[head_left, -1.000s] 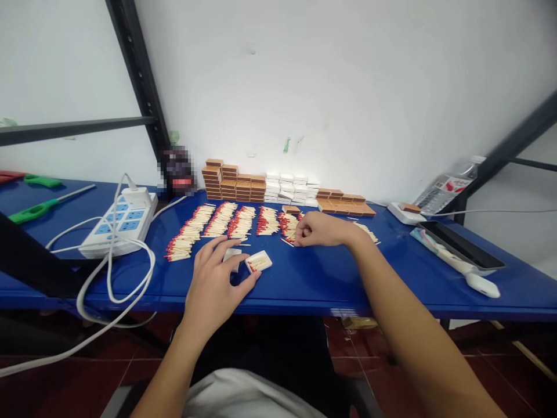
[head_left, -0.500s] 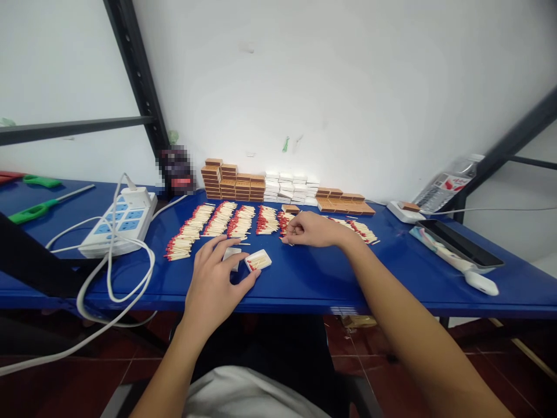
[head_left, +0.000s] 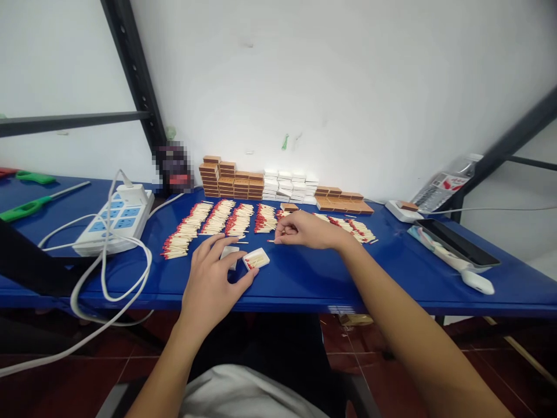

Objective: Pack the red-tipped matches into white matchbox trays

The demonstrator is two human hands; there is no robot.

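Between the thumb and forefinger of my left hand [head_left: 211, 276] is a small white matchbox tray [head_left: 261, 255] with several red-tipped matches in it. Another white tray [head_left: 230, 259] lies partly hidden behind the same hand's fingers. My right hand [head_left: 300, 228] is closed in a pinch on a match [head_left: 271, 241], whose red head points left, just above or at the blue tabletop. Behind both hands, rows of loose matches [head_left: 238, 220] lie side by side. My right hand hides part of the rows near it.
Brown matchboxes [head_left: 241, 188] and white trays [head_left: 290, 184] are stacked along the wall, with more brown boxes [head_left: 343, 203] to their right. A power strip [head_left: 115, 223] with looped cables is at left. A plastic bottle [head_left: 448, 186] and a dark open case [head_left: 461, 244] lie at right.
My right hand has drawn slightly left and away from the match rows, and a match now sticks out from its fingertips. My left hand keeps its place at the tray.
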